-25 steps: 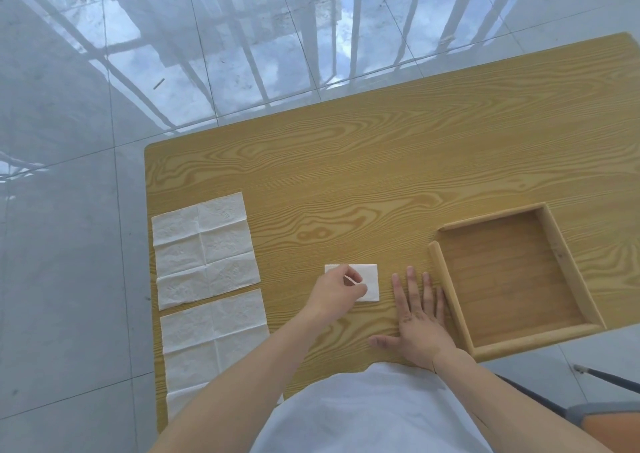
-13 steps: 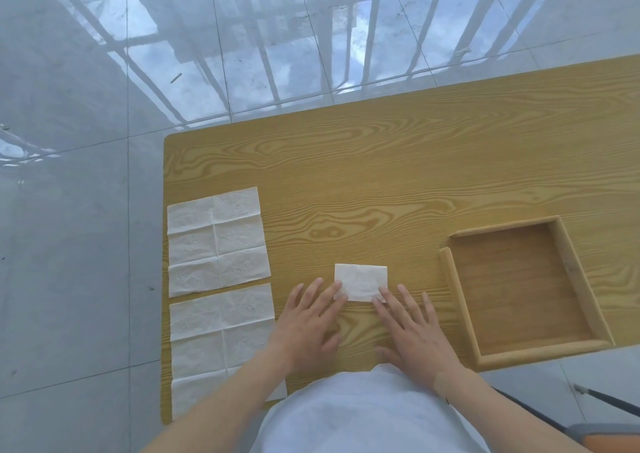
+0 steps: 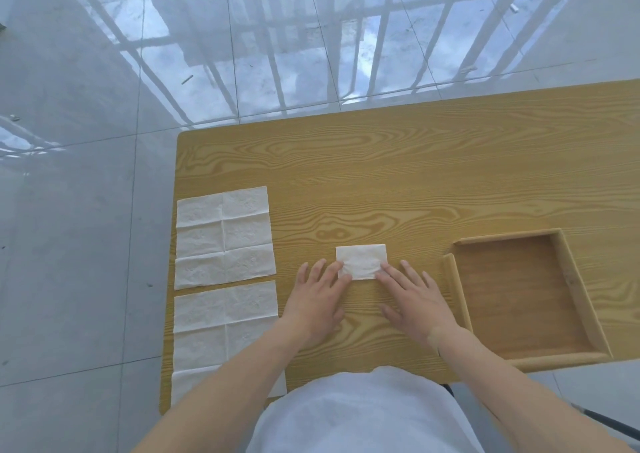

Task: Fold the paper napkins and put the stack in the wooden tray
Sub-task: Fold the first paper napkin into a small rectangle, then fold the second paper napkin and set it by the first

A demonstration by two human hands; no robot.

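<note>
Sitting bare, wooden tray [image 3: 568, 276] flanks hand-pressed folded napkin [image 3: 362, 260].

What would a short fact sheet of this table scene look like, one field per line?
Surface: wooden table
Folded napkin: small white rectangle, flat on the table, left of the tray
Left hand: flat, fingertips on the napkin's near left corner
Right hand: flat, fingertips on its near right corner
Unfolded napkins: far one and near one, spread flat along the table's left edge
Wooden tray: at right, nothing in it
Progress: one napkin folded, none in the tray
</note>
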